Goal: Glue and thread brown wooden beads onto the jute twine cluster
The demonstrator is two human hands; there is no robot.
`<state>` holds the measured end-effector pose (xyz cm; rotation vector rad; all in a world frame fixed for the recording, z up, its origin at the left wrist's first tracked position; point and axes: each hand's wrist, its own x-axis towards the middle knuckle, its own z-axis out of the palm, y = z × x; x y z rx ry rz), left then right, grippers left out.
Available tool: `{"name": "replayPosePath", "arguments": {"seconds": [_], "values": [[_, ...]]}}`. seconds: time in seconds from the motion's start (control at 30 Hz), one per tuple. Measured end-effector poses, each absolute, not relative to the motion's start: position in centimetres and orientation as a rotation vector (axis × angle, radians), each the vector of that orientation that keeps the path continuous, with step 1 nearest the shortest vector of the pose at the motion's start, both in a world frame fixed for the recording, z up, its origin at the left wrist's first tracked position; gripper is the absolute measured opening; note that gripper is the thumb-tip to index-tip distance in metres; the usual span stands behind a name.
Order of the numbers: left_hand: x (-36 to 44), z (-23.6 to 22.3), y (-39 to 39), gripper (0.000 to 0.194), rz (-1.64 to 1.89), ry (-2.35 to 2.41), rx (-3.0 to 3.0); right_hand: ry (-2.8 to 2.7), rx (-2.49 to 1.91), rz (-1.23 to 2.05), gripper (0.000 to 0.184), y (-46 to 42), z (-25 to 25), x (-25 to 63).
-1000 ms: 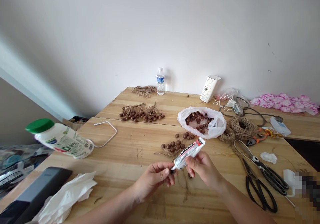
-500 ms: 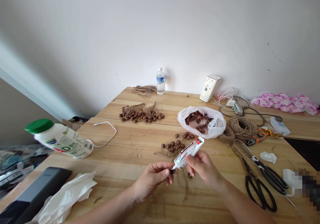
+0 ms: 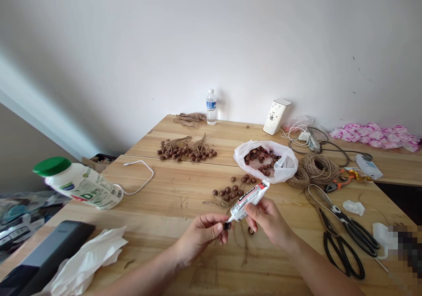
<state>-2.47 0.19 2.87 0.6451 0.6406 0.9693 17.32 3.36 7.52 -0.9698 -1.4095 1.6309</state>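
Observation:
Between the thumb and fingers of my left hand (image 3: 208, 231) is a small dark nutshell (image 3: 227, 226), its hollow side dark. My right hand (image 3: 268, 221) is closed around a white glue tube (image 3: 247, 202), which slants down to the left with its nozzle at the shell. Just beyond the tube lies a cluster of round brown nuts (image 3: 227, 194) with twine strands. Another hollow shell (image 3: 251, 231) rests on the table beneath my right hand, partly hidden by its fingers.
A white plastic bag (image 3: 285, 175) of brown shells sits beyond my hands. Right of it are twine rolls (image 3: 318, 167), pliers (image 3: 341, 183) and scissors (image 3: 343, 254). Strung nuts (image 3: 187, 151) lie farther back. On the left stand a green-capped bottle (image 3: 84, 186) and crumpled tissue (image 3: 89, 258).
Hardly anything differs. The glue tube tips slightly lower in my right hand, its nozzle still at the shell in my left hand.

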Motion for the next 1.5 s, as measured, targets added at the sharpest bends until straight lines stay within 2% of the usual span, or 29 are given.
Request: {"name": "replayPosePath", "arguments": {"seconds": [1.5], "values": [[-2.79,2.53,0.16,0.025,0.965,0.579,0.613,-1.442,-0.992,1.587,0.032,3.46,7.90,17.42]]}}
